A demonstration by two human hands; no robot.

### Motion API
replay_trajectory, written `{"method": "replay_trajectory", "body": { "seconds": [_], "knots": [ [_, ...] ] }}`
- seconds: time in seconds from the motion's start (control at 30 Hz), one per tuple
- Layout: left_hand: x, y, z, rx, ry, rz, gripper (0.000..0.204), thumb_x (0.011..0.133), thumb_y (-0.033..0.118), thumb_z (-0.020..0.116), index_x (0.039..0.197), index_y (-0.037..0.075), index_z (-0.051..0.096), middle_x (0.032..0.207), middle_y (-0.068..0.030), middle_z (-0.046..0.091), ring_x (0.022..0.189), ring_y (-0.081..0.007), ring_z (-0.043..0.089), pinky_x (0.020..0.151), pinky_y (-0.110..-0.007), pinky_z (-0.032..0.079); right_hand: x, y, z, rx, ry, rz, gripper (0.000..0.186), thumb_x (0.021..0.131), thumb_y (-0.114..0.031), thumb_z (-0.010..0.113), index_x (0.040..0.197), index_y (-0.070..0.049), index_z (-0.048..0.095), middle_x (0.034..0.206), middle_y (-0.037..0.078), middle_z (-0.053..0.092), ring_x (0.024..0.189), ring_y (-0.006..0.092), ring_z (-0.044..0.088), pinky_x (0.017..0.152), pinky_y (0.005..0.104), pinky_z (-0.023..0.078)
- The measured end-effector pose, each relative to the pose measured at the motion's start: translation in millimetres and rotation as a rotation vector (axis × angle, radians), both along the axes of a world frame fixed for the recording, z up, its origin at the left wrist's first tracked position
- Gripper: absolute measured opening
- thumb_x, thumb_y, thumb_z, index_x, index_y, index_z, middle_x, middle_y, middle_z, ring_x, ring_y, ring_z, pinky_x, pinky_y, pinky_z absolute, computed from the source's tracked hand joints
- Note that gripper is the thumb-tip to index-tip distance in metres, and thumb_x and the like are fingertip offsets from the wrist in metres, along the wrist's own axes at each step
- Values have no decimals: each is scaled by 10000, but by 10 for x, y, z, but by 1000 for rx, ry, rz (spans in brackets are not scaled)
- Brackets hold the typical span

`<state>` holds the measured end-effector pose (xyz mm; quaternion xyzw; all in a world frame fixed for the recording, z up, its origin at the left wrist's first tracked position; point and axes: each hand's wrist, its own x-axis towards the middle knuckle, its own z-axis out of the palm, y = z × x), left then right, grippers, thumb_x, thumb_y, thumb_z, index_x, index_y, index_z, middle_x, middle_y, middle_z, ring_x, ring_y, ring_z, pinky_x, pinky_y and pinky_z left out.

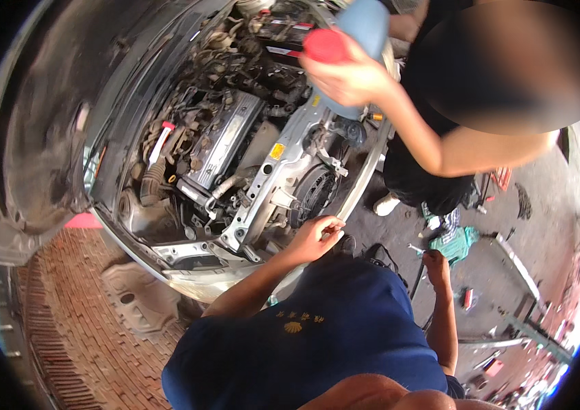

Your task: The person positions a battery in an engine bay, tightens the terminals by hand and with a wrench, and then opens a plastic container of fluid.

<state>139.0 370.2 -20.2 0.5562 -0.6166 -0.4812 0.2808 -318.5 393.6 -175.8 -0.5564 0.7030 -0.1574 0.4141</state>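
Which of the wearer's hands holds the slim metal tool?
The right hand, seen near the green cloth: the slim metal tool sticks out of its grip. The left hand, by the car's front edge, shows none.

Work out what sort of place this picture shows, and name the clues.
Probably a car repair workshop: an engine is exposed beneath a raised hood, and the person's right hand holds what looks like a wrench.
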Motion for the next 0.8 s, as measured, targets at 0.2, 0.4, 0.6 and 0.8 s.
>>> {"method": "replay_trajectory", "body": {
  "seconds": [0.2, 0.4, 0.6, 0.8],
  "knots": [
    [167, 122, 44, -153, 260, 205, 304, 1045, 71, 676, 1339, -3, 676, 1098, -66, 718, 1066, -134, 677, 980, -319, 528, 1147, -703, 1548, -227, -212, 476, 459, 924, -216, 842, 1278, 27, 681, 1240, 214, 723, 1164, 376, 708, 998, 451, 554],
    [31, -669, 498, -558, 453, 215, 471, 985, 120, 721, 1408, -60, 618, 1275, -140, 656, 1167, -242, 634, 1033, -376, 499, 1650, -828, 1847, -510, -431, 40, 986, 826, -134, 925, 1618, 9, 355, 1631, 191, 467, 1497, 299, 471, 1241, 500, 380],
    [-699, -1769, 1704, -1031, -27, -162, 725, 914, 135, 775, 1571, -23, 512, 1485, -238, 582, 1416, -421, 549, 1199, -502, 427, 1460, -700, 1846, -629, -543, -318, 1096, 723, -307, 1037, 1570, 10, 416, 1526, 174, 568, 1435, 270, 535, 1219, 463, 429],
    [-1444, -1921, 2157, -10, 271, -777, 1287, 732, 138, 988, 1724, 29, 176, 1479, -179, 596, 1278, -309, 673, 1098, -481, 570, 1020, -322, 1807, -756, -580, -344, 1276, 619, -402, 1062, 1591, -10, 334, 1448, 179, 551, 1396, 301, 545, 1212, 454, 430]
  ]
}}
